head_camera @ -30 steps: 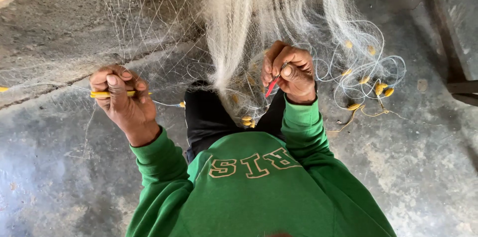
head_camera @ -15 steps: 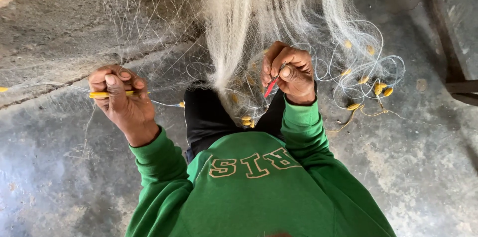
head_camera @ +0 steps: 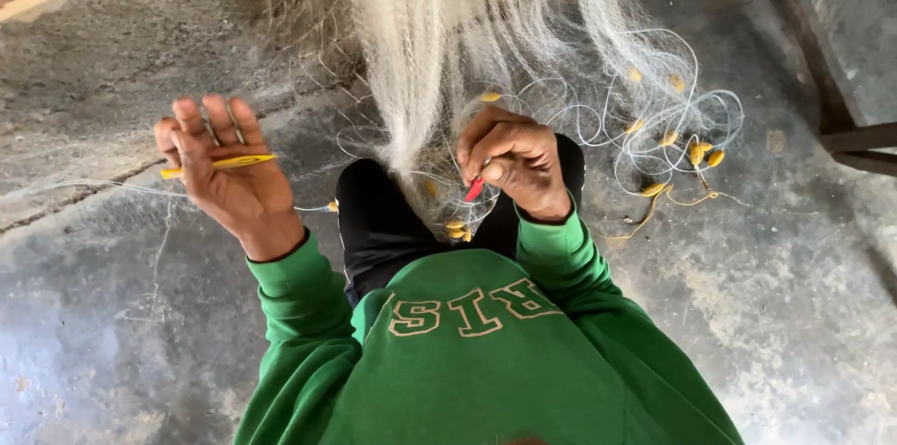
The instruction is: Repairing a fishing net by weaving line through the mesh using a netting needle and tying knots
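A pale fishing net (head_camera: 420,43) hangs down in a thick bundle onto my lap. My left hand (head_camera: 229,179) is raised at the left with its palm turned toward me and its fingers stretched up. A thin yellow netting needle (head_camera: 224,163) lies gripped across those fingers, and a fine line runs off it to the left. My right hand (head_camera: 519,160) is closed at the foot of the net bundle, pinching mesh together with a small red tool (head_camera: 475,190).
Small yellow floats (head_camera: 696,153) on looped line lie on the concrete floor (head_camera: 112,314) to the right. A dark metal frame leg (head_camera: 822,80) stands at the upper right. My green sleeves and dark trousers (head_camera: 378,221) fill the bottom middle.
My left hand has turned its palm toward me and spread its fingers upward, still keeping the yellow needle. My right hand has stayed at the net.
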